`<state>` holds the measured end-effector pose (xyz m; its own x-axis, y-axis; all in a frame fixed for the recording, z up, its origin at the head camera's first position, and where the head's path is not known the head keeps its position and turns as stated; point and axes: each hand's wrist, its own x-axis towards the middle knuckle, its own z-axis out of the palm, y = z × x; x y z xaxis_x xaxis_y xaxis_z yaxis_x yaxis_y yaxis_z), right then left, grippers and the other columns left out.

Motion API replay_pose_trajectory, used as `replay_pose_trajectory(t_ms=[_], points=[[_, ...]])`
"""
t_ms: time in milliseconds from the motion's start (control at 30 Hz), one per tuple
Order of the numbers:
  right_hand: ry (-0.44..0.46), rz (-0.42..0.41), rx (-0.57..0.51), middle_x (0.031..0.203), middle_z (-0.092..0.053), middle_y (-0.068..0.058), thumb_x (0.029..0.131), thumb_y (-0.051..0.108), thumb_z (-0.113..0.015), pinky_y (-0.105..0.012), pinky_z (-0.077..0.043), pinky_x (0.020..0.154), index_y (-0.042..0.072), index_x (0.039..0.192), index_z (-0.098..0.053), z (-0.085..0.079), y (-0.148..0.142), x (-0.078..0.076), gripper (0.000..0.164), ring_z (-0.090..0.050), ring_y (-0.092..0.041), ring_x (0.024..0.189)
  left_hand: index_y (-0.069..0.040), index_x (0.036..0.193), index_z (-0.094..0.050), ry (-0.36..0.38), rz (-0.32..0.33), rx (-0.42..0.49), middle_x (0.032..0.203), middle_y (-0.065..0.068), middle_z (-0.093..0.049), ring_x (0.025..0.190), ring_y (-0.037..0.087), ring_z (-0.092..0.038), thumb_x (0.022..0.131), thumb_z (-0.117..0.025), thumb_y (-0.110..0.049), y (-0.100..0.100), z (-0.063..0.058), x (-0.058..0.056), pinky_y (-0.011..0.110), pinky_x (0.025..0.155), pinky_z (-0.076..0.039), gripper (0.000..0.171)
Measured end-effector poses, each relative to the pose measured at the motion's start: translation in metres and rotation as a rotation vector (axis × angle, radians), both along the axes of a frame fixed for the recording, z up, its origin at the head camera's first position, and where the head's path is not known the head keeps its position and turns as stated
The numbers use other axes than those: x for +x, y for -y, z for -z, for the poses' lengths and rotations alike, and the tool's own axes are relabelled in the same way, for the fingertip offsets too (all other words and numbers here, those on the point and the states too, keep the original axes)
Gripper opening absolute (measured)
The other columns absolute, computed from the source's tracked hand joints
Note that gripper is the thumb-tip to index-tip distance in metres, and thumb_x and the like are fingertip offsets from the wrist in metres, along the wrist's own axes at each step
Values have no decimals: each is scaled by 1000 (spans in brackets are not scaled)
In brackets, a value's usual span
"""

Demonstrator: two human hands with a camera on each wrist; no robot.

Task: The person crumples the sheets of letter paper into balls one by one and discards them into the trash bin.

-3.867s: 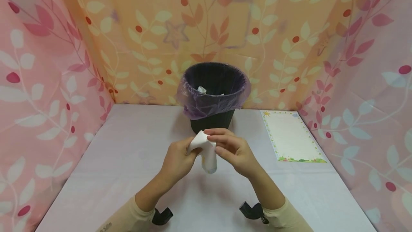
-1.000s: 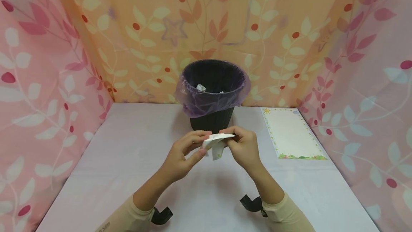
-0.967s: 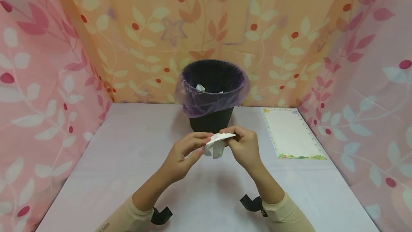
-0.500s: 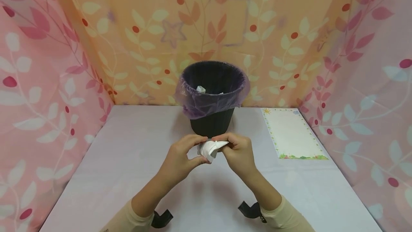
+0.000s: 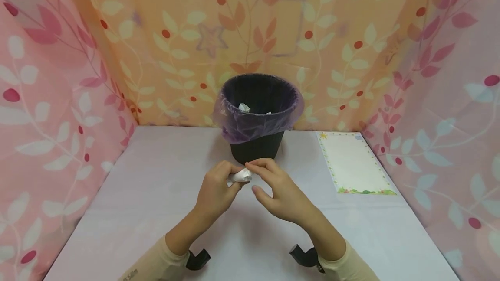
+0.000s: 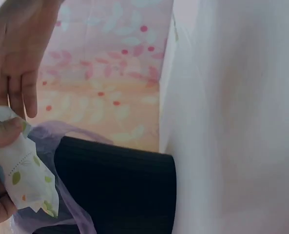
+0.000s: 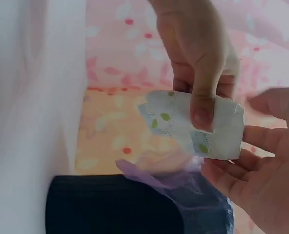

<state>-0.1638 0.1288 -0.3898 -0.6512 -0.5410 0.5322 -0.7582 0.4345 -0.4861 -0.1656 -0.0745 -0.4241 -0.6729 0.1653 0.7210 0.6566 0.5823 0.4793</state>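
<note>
A folded piece of paper (image 5: 241,176) with a printed leaf pattern is held above the table, in front of the bin. My left hand (image 5: 217,187) pinches it, thumb on one face and fingers behind, as the right wrist view shows on the paper (image 7: 176,117). My right hand (image 5: 283,192) is at the paper's right end, fingertips touching its edge and thumb apart from it. In the left wrist view the right hand (image 6: 25,51) has its fingers extended beside the paper (image 6: 29,170), whose lower edge is jagged.
Behind the hands stands a black bin (image 5: 258,148) lined with a purple bag (image 5: 250,129); crumpled paper (image 5: 244,108) lies inside. A sheet of paper (image 5: 356,164) with a decorated border lies flat at the right. Patterned curtains (image 5: 179,64) enclose the white table (image 5: 164,172).
The paper has become a smaller, more compact bundle. It has shifted left into my left hand's pinch, while my right hand has loosened and its thumb has come away.
</note>
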Motion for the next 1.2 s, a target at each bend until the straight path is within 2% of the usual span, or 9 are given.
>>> replay_pose_trajectory(t_ms=[100, 233, 433, 567, 700, 833, 1000, 1100, 1200], points=[[-48, -17, -2, 129, -59, 0, 90, 21, -82, -31, -54, 100, 6, 134, -64, 2, 4, -1, 50, -60, -14, 120, -8, 84, -65, -57, 0, -2, 81, 0, -66, 74, 12, -60, 72, -88, 7, 2, 2, -4, 24, 63, -53, 30], [-204, 2, -62, 108, -65, 0, 86, 19, -84, -20, -57, 81, 6, 116, -71, 9, 6, -8, 35, -67, -14, 97, -8, 83, -69, -101, 55, -10, 78, -2, -67, 72, 10, -60, 75, -89, 2, 2, 3, -3, 21, 62, -52, 24], [-270, 1, -191, 92, -67, 0, 85, 5, -81, -17, -53, 68, 7, 99, -70, 11, -7, -24, 18, -62, -10, 78, -15, 109, -75, 217, 193, 31, 99, -7, -73, 83, 8, -63, 83, -87, -17, 6, -13, 3, 26, 70, -56, 29], [-232, -5, -265, 89, -68, 1, 83, 1, -82, -16, -51, 66, 9, 94, -70, 10, -14, -27, 17, -60, -8, 75, -16, 114, -75, 350, 192, 62, 105, -7, -75, 87, 6, -68, 86, -83, -16, 8, -20, 4, 28, 74, -59, 29], [-203, -42, -248, 93, -71, 2, 78, 7, -87, -20, -54, 68, 10, 103, -75, 5, -17, -23, 27, -63, -10, 81, -14, 100, -77, 325, 170, 135, 96, -6, -78, 81, 5, -72, 85, -84, -8, 6, -19, 4, 28, 67, -61, 18], [-250, -10, -183, 93, -71, 2, 75, 8, -90, -20, -53, 68, 10, 104, -73, 1, -15, -16, 34, -65, -10, 82, -10, 89, -76, 228, 191, 198, 87, -3, -78, 70, 3, -70, 82, -84, 0, 2, -13, 5, 28, 59, -60, 15], [-514, 67, -103, 85, -67, -2, 78, 1, -86, -23, -54, 64, 6, 90, -67, 5, -1, -10, 23, -63, -14, 74, -7, 86, -76, 151, 118, 247, 80, 0, -76, 52, 1, -52, 83, -74, 11, -2, -5, 2, 18, 43, -44, 19], [-688, 76, -113, 84, -66, -5, 78, -4, -82, -27, -59, 65, 3, 88, -69, 8, 6, -9, 18, -65, -19, 74, -9, 90, -77, 231, 60, 334, 81, -1, -76, 51, 5, -50, 85, -71, 11, -3, -2, 1, 19, 44, -43, 22], [-784, 67, -144, 86, -68, -8, 81, -6, -77, -33, -61, 70, 2, 89, -71, 10, 10, -12, 13, -68, -23, 77, -14, 95, -78, 396, 29, 401, 81, -2, -75, 56, 9, -55, 88, -73, 3, -1, -5, 1, 21, 49, -47, 18]])
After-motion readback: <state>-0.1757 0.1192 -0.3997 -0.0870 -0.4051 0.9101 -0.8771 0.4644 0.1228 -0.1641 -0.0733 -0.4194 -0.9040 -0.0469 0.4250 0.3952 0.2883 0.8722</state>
